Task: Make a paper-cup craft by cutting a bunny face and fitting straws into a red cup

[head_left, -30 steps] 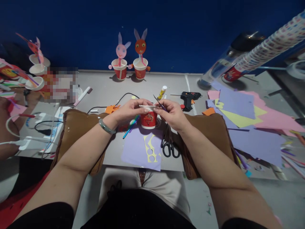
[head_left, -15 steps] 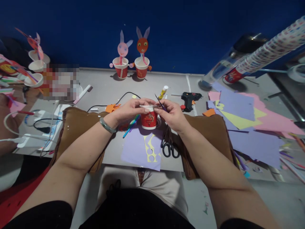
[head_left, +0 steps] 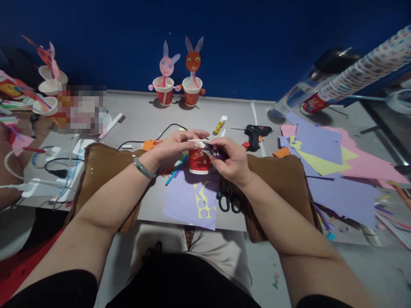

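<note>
A red paper cup [head_left: 199, 164] with a white rim is held upright in front of me. My left hand [head_left: 180, 146] is wrapped round its left side and rim, thumb on the front. My right hand [head_left: 229, 157] grips a small pair of scissors [head_left: 217, 152] with purple handles. Their blades lie against the cup near its upper right side; whether they cut into it I cannot tell. Below the cup, purple paper [head_left: 180, 196] carries a yellow paper strip [head_left: 203, 203] with round holes. Black-handled scissors [head_left: 229, 201] lie just right of it.
Two rabbit-figure cups [head_left: 163, 92] stand at the back. A glue stick [head_left: 220, 125] and a glue gun [head_left: 255, 136] lie beyond my right hand. Coloured paper sheets [head_left: 324, 141], a clear bottle [head_left: 289, 102] and stacked cups [head_left: 359, 72] are at right; a power strip [head_left: 48, 184] is at left.
The scissors in my right hand have swung from pointing up above the rim to pointing left across the cup. My left hand stays on the cup.
</note>
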`<state>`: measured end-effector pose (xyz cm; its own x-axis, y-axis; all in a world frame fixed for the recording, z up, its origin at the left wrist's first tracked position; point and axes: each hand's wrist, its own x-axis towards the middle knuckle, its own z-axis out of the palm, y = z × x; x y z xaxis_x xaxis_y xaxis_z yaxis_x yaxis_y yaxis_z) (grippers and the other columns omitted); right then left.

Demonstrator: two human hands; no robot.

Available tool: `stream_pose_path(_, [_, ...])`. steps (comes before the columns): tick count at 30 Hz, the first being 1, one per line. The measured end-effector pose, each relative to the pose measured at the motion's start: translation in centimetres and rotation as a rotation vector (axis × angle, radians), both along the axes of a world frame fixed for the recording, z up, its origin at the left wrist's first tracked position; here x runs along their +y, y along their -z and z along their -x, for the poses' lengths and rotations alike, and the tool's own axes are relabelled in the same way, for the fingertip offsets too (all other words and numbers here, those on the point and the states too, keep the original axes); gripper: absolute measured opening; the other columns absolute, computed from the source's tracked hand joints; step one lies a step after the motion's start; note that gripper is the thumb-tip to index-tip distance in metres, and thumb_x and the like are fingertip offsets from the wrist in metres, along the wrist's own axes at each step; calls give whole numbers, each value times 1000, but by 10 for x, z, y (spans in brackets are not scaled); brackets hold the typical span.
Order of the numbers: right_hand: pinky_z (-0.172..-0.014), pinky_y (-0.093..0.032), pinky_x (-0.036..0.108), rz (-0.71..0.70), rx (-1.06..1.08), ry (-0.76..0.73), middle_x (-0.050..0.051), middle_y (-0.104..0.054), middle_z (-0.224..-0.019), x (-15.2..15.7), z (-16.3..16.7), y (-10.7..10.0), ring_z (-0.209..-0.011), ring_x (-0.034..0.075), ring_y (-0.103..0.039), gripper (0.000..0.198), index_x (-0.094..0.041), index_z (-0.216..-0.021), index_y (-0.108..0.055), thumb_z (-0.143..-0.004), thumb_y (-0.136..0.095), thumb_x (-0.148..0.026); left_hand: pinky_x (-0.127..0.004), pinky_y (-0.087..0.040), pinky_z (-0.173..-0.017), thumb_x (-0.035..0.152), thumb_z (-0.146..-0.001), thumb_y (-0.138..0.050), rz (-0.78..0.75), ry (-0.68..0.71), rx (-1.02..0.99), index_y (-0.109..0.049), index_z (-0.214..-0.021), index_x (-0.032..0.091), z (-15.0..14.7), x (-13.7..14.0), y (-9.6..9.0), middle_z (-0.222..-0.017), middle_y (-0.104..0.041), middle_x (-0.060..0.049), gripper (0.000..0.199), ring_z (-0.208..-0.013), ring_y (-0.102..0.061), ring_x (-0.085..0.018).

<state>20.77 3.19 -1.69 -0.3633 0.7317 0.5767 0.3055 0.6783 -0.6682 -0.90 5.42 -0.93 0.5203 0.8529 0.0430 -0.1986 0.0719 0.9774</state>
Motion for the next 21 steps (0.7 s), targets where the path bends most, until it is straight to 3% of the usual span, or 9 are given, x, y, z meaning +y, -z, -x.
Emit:
stream_pose_path(3, [-75, -55, 33, -164, -114, -16, 5, -74, -93, 2, -2, 1, -83, 19, -69, 19, -24, -108, -67, -91, -59, -21, -43, -45, -110, 36, -80, -85, -48, -6, 35, -79, -81, 18, 1, 0, 1, -136, -67, -12, 20, -123, -65, -25])
stream_pose_path(7, [-68, -53, 29, -267, -217, 15, 6, -75, -93, 1, -3, 2, -80, 18, -69, 21, -22, -111, -70, -96, -56, -21, -40, -51, -103, 40, -79, -87, -121, -10, 46, -80, -81, 18, -1, 1, 5, -132, -68, -13, 23, -117, -67, -24])
stream_pose_path(21, [-63, -49, 29, -304, -347, 114, 7, -76, -94, -7, 0, -3, -77, 18, -70, 19, -22, -109, -67, -99, -51, -21, -41, -53, -101, 46, -80, -87, -147, 42, 19, -81, -84, 19, -1, 0, 2, -130, -69, -13, 28, -116, -67, -25])
